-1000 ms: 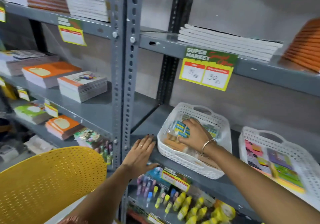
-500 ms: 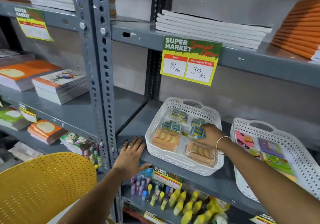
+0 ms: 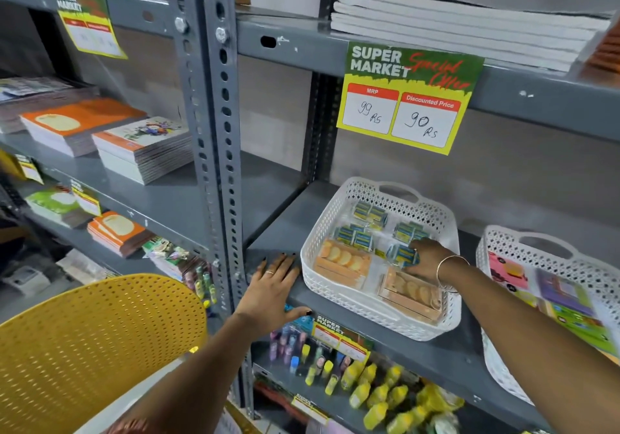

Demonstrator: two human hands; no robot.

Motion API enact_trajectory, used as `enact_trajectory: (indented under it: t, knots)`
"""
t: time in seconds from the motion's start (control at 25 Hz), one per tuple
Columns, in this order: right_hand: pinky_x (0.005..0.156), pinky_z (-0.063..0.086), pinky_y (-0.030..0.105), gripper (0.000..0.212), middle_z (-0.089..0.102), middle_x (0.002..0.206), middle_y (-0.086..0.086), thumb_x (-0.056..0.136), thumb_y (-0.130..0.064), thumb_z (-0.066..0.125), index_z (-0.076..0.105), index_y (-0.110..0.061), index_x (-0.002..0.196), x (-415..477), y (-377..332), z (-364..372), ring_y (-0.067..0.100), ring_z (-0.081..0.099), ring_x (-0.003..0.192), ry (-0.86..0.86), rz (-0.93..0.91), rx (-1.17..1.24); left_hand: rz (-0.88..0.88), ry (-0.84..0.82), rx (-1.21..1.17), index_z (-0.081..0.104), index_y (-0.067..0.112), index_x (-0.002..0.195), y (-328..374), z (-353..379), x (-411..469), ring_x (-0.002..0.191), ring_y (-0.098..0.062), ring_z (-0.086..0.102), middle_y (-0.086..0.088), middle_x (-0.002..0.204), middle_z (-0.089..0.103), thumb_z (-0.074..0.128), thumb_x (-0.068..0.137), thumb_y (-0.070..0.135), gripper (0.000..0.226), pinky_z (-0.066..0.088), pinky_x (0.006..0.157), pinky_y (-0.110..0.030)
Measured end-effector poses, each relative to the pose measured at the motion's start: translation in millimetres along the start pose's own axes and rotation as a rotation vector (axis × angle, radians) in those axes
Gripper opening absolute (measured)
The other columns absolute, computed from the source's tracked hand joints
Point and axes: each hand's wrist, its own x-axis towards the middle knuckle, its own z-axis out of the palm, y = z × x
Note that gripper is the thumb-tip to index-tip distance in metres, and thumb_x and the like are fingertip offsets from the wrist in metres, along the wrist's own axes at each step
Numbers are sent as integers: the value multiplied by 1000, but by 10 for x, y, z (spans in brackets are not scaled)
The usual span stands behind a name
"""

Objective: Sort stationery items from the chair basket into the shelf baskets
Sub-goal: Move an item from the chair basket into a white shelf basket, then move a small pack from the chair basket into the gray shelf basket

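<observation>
**Hands at the shelf basket**

Fingers of the right hand (image 3: pixel 427 260) rest on a blue-and-yellow packet (image 3: pixel 401 256) lying inside the white basket (image 3: pixel 339 212), toward its 3 o'clock side; whether they pinch it or only press on it cannot be told. A thin bangle (image 3: pixel 448 270) circles that wrist. The left hand (image 3: pixel 273 287) lies flat and unclenched on the front lip of the grey shelf (image 3: pixel 278 228), grasping nothing, just beside the basket at its 9 o'clock; a ring shows on one finger.

Within the basket, more blue-and-yellow packets (image 3: pixel 369 213) sit from 12 to 2 o'clock, and two orange-brown packs (image 3: pixel 342 262) lie along the near edge from 7 to 5 o'clock. A second white basket (image 3: pixel 536 242) stands at 3 o'clock of the first, apart from it, carrying bright flat packs (image 3: pixel 567 299).

A price card (image 3: pixel 407 97) reading 99 and 90 hangs from the shelf above, at 12 o'clock. Yellow bottles (image 3: pixel 379 390) crowd the shelf below at 6 o'clock. A yellow perforated chair back (image 3: pixel 94 343) fills 8 o'clock, with stacked notebooks (image 3: pixel 144 148) on shelves at 10 o'clock.
</observation>
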Motion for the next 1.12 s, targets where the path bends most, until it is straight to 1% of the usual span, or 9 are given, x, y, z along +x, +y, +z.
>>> enact_trajectory:
  t: [0.2, 0.32, 0.48, 0.56, 0.72, 0.8, 0.92, 1.04, 1.12]
  knots:
    - [94, 47, 32, 49, 58, 124, 16, 79, -39, 67, 55, -9, 116, 67, -5, 6, 31, 56, 111, -19, -21, -57, 3, 17, -8, 3, 17, 149, 4, 3, -7, 143, -19, -2, -3, 158, 5, 3, 68, 79, 102, -5, 115, -44]
    - [96, 46, 33, 55, 57, 128, 16, 79, -41, 66, 52, -9, 121, 52, -28, -27, 31, 55, 115, -13, -31, -75, -3, 16, -8, 2, 17, 149, 12, -19, -20, 143, -19, -4, -2, 158, 3, 11, 75, 78, 97, -5, 115, -44]
    - [100, 43, 34, 49, 54, 132, 11, 86, -37, 61, 53, -12, 126, -74, -329, -218, 28, 51, 121, 206, -140, 51, -15, -22, -13, 2, 16, 149, 52, -86, -35, 143, -20, -3, -3, 158, 3, 33, 85, 71, 90, -4, 115, -44]
    - [91, 47, 33, 36, 63, 120, 10, 88, -33, 60, 60, -11, 116, -125, -649, -350, 29, 58, 110, 305, -233, 127, -38, 22, -26, 8, 14, 149, 50, -53, -68, 143, -23, 4, -5, 157, 10, 28, 84, 71, 89, 1, 115, -46]
    - [79, 50, 34, 23, 70, 92, 11, 86, -29, 63, 66, -9, 97, -233, -1483, -448, 29, 64, 89, 429, -437, 267, -73, 71, -7, 34, 8, 141, -107, 93, -475, 137, -25, 23, -12, 146, 38, 20, 88, 61, 77, 26, 106, -47]
    - [73, 50, 35, 26, 65, 79, 9, 85, -33, 61, 65, -8, 88, -336, -1929, -356, 28, 63, 81, 449, -598, 296, -89, 67, -8, 31, 9, 139, -268, 236, -850, 141, -26, 15, -11, 147, 32, 22, 91, 58, 69, 25, 110, -44]
    - [63, 52, 34, 37, 64, 74, 5, 81, -44, 49, 63, -9, 81, -500, -2498, -35, 25, 63, 74, 419, -856, 270, -215, 29, 9, 33, 10, 138, -541, 586, -1577, 143, -24, -5, -11, 152, 25, 32, 87, 57, 69, 7, 110, -41]
    - [61, 44, 25, 36, 67, 73, 5, 79, -43, 48, 64, -12, 81, -621, -3006, 451, 18, 61, 75, 395, -1052, 219, -391, -23, -15, 28, 8, 142, -675, 976, -2402, 143, -25, -4, -6, 158, -4, 25, 91, 62, 74, 6, 110, -43]
    - [64, 42, 24, 33, 67, 74, 6, 78, -40, 49, 65, -11, 83, -692, -3363, 914, 14, 54, 78, 304, -1175, 216, -503, -62, -42, 27, 8, 142, -660, 1234, -2920, 143, -25, -5, -4, 157, -13, 22, 90, 66, 77, 10, 109, -44]
